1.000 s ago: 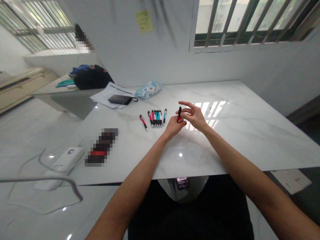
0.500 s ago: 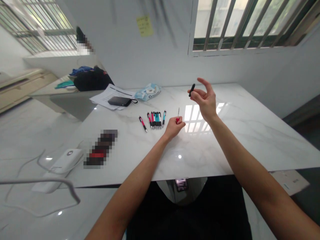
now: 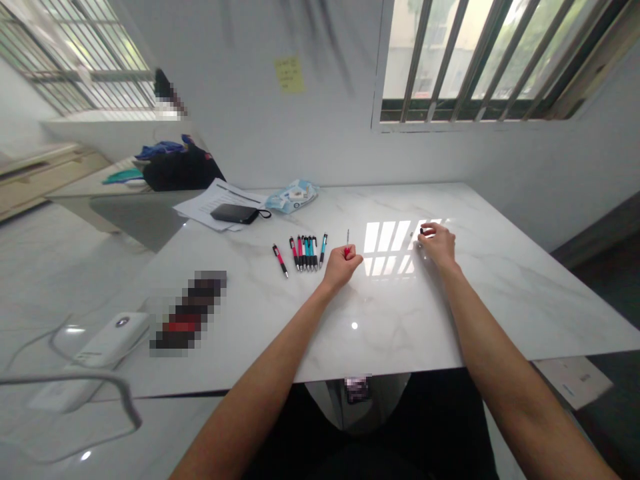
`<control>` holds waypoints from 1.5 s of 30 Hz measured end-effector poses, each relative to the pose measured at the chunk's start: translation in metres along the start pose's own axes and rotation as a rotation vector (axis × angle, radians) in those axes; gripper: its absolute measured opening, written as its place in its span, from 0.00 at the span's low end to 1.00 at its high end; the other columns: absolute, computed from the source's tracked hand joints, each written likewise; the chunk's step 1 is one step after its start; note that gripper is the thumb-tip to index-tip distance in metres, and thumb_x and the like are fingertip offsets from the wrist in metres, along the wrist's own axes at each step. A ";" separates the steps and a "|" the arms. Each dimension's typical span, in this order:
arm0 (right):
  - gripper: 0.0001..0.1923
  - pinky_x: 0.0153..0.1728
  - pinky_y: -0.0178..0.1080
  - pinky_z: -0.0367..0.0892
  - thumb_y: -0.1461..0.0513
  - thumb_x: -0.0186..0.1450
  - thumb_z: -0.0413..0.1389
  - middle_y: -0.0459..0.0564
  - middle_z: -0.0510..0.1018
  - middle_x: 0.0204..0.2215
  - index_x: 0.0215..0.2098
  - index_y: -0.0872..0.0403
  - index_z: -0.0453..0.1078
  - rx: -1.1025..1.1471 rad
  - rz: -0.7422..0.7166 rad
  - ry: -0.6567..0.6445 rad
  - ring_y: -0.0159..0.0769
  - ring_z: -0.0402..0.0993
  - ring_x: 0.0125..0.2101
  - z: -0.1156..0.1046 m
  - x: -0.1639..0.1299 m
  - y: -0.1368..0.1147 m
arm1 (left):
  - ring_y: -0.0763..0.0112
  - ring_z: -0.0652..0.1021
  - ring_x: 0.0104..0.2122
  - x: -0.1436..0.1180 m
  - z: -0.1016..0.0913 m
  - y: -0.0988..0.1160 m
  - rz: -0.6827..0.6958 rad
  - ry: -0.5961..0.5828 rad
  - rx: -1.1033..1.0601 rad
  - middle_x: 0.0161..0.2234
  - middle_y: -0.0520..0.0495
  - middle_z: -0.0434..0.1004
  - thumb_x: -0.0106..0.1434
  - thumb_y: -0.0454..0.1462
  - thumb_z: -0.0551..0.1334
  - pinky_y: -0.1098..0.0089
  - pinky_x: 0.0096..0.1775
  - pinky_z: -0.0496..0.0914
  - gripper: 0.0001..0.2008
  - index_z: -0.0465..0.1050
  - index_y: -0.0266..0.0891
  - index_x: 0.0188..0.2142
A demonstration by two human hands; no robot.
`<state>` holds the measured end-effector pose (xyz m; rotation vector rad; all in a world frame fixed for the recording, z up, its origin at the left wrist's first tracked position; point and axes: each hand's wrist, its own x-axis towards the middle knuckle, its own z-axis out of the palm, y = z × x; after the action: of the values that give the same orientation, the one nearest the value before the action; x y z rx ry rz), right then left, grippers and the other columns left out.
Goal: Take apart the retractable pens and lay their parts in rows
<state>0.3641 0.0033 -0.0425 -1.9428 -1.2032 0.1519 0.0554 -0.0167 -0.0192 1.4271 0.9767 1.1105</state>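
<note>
Pen body: red barrel [image 3: 347, 249] upright in the fisted left hand [image 3: 341, 264], thin refill poking up, just over the bench [image 3: 500, 280].
Black cap: [image 3: 423, 231] down from mid-air, now pinched low at the bench by the right hand [image 3: 437, 243].
Hands: well apart now, right swung out sideways.
Pen row: [image 3: 304, 245] unmoved, left of the fist.

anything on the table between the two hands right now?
Head view: nothing lies between the left hand, which holds the red pen part, and the right hand at the black piece. That stretch of table shows only bare marble with window glare.
</note>
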 end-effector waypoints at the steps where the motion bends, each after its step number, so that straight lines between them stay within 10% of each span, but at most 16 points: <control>1: 0.20 0.46 0.42 0.73 0.62 0.59 0.62 0.51 0.87 0.39 0.50 0.50 0.81 -0.035 0.006 -0.015 0.43 0.83 0.38 0.004 0.000 0.002 | 0.79 0.51 0.21 0.000 0.000 0.000 -0.001 0.006 0.007 0.20 0.60 0.45 0.50 0.35 0.61 0.71 0.26 0.43 0.17 0.48 0.43 0.23; 17: 0.14 0.46 0.43 0.73 0.58 0.61 0.63 0.49 0.87 0.37 0.45 0.49 0.81 -0.077 0.004 -0.107 0.42 0.81 0.37 0.012 -0.001 -0.005 | 0.80 0.52 0.20 -0.004 0.000 0.002 -0.017 0.073 0.070 0.19 0.60 0.47 0.49 0.36 0.61 0.73 0.25 0.45 0.17 0.48 0.43 0.22; 22: 0.14 0.46 0.45 0.72 0.54 0.67 0.57 0.52 0.85 0.39 0.44 0.52 0.79 0.205 -0.224 0.109 0.42 0.77 0.35 0.017 -0.029 -0.049 | 0.80 0.52 0.18 -0.005 0.006 0.003 -0.109 0.117 -0.123 0.19 0.62 0.45 0.48 0.37 0.62 0.74 0.22 0.46 0.20 0.46 0.44 0.25; 31: 0.11 0.38 0.43 0.72 0.52 0.67 0.63 0.49 0.84 0.36 0.44 0.47 0.81 0.725 -0.484 -0.399 0.40 0.77 0.35 0.048 -0.111 -0.129 | 0.75 0.62 0.24 -0.004 0.002 -0.002 0.091 0.177 0.250 0.20 0.57 0.60 0.57 0.41 0.65 0.73 0.30 0.58 0.14 0.62 0.40 0.22; 37: 0.09 0.35 0.40 0.72 0.53 0.65 0.64 0.49 0.81 0.35 0.34 0.50 0.79 0.782 -0.443 -0.439 0.37 0.75 0.35 0.042 -0.105 -0.124 | 0.71 0.66 0.24 -0.006 -0.001 0.003 0.127 0.081 0.518 0.22 0.54 0.68 0.61 0.41 0.65 0.70 0.31 0.56 0.07 0.78 0.39 0.33; 42: 0.14 0.37 0.40 0.76 0.50 0.63 0.65 0.49 0.81 0.33 0.33 0.51 0.77 0.934 -0.282 -0.510 0.38 0.78 0.34 0.043 -0.103 -0.128 | 0.71 0.63 0.24 -0.009 0.004 0.006 0.126 0.081 0.553 0.21 0.56 0.64 0.58 0.34 0.64 0.69 0.31 0.54 0.05 0.70 0.41 0.27; 45: 0.15 0.39 0.40 0.76 0.48 0.65 0.63 0.51 0.83 0.36 0.37 0.51 0.74 1.039 -0.149 -0.343 0.38 0.80 0.37 0.040 -0.096 -0.129 | 0.72 0.63 0.23 -0.007 0.001 0.007 0.116 0.083 0.568 0.21 0.57 0.62 0.56 0.31 0.63 0.70 0.31 0.55 0.08 0.65 0.42 0.26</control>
<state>0.2039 -0.0237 -0.0079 -0.9293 -1.1303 0.8693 0.0551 -0.0243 -0.0135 1.9208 1.3532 1.0234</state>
